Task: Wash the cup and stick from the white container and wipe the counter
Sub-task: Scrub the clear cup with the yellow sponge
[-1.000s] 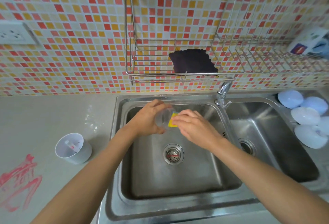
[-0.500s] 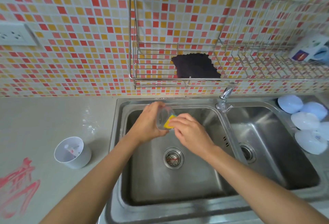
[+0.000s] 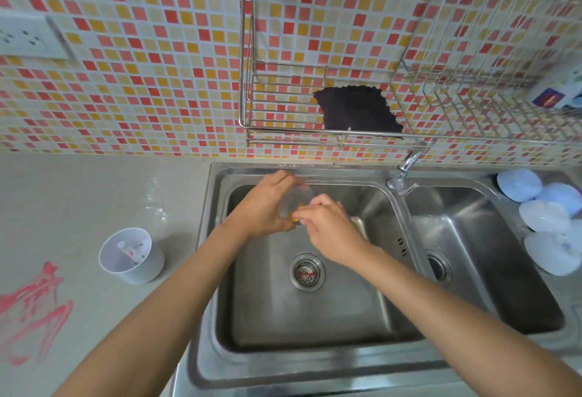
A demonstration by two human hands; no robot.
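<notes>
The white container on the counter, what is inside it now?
Inside the white container lies a small stick with red marks, leaning on the wall. The bottom beneath it is partly hidden by the near rim.

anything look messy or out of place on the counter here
Yes: red smears streak the grey counter at the far left, near the white container, like spilled sauce or paint. Water droplets also glisten on the counter beside the sink. Nothing else stands out.

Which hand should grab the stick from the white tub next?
Left, probably. The white container with the stick sits on the counter on that side. The left hand holds the cup; the right hand is farther away.
</notes>
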